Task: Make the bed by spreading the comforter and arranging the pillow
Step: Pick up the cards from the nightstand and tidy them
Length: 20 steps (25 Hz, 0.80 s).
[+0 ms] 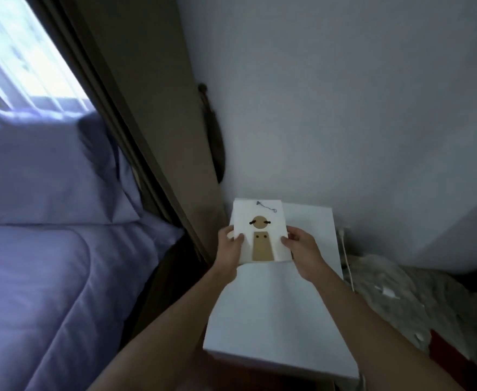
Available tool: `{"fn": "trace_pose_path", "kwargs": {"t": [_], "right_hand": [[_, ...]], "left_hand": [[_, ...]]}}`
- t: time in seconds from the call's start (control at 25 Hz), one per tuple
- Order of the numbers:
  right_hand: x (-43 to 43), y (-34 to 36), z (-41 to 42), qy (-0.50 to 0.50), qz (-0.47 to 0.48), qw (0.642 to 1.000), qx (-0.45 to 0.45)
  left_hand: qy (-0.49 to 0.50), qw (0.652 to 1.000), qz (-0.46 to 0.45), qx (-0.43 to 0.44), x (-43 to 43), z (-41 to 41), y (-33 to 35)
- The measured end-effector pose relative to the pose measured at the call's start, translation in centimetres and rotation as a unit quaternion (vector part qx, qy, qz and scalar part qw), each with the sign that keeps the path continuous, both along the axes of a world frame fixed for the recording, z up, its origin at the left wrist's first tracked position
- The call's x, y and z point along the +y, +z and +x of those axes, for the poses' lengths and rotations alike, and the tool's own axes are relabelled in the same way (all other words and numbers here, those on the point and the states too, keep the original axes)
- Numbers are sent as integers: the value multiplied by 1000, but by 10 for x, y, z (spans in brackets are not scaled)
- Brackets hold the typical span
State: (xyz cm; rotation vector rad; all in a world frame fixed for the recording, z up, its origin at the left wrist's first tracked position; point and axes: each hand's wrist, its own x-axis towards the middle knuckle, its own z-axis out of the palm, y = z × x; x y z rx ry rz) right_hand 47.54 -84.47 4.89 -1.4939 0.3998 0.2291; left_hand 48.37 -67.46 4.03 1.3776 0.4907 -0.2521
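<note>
You hold a white card (pixel 260 232) with a tan figure over the white bedside table (pixel 274 314), left hand (pixel 230 246) and right hand (pixel 299 245) each pinching a side edge between thumb and fingers. The lavender comforter (pixel 34 292) lies spread on the bed at left, the pillow (pixel 48 170) propped at its head by the window. The card could slip or crease if one pinch loosens. A white cable (pixel 348 261) and crumpled plastic (pixel 417 300) crowd the table's right side.
</note>
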Motion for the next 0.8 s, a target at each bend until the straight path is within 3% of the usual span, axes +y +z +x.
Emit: {"fn": "trace_pose_path", "kwargs": {"t": [0.12, 0.28, 0.56, 0.64, 0.72, 0.8], "right_hand": [[13, 66, 37, -14, 13, 995, -100], [27, 142, 64, -28, -22, 976, -216], [40, 194, 68, -40, -178, 919, -350], [41, 194, 66, 10, -313, 851, -423], [42, 189, 66, 74, -493, 728, -470], [41, 183, 69, 99, -613, 612, -490]], "left_hand": [[-34, 992, 7, -123, 25, 34, 85], [-107, 954, 122, -254, 53, 59, 173], [-139, 892, 146, -404, 73, 74, 213], [-140, 881, 158, -423, 75, 79, 214], [-145, 875, 169, -429, 76, 82, 214], [-148, 875, 166, -429, 75, 81, 213]]}}
